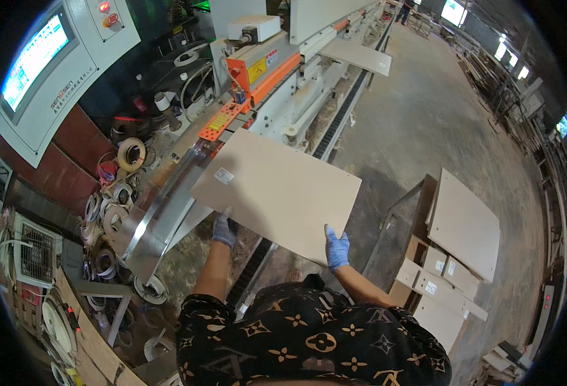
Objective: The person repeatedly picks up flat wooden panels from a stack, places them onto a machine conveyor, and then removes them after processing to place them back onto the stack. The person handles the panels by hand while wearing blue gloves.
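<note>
A flat beige board [283,193] with a small white label near its left end is held level in front of me. My left hand [225,230], in a blue-grey glove, grips its near left edge, with the fingers hidden beneath. At the near right corner my right hand [337,248], gloved the same way, clasps the edge with its thumb on top. The board's far left side lies by the metal infeed table [161,206] of a long edge-banding machine, next to its orange guide plate [222,122]. Whether the board rests on that table I cannot tell.
A second board [360,56] sticks out of the machine farther along. On my right, a stack of boards [466,222] and narrow strips [431,283] lies on a stand. A control panel [71,71] and rolls of edge tape [131,154] are on the left.
</note>
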Motion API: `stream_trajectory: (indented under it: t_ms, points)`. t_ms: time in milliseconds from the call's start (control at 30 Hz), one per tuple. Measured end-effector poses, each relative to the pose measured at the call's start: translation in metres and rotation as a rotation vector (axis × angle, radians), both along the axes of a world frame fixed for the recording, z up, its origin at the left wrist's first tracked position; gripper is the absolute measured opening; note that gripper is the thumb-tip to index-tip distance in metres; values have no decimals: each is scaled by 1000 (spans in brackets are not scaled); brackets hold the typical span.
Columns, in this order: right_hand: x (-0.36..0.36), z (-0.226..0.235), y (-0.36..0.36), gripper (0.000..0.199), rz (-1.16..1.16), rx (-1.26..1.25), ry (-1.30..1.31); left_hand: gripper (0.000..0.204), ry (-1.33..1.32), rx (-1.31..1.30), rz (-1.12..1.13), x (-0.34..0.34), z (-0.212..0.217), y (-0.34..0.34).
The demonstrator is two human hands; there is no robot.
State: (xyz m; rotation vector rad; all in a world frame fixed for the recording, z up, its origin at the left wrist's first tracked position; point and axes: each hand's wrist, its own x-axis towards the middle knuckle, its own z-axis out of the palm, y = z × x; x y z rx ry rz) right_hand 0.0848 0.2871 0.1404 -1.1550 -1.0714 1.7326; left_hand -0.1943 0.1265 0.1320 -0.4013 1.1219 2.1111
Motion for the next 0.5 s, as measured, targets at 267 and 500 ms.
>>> stream_trajectory:
  t_ms: [267,500]
  points:
    - [-113,0,25,35,-3,-141,182,48,333,-85,162,-81,-54,48]
    - [-146,-9,29,35,-24,-101,168,46,374,-40,249,-97,-38,69]
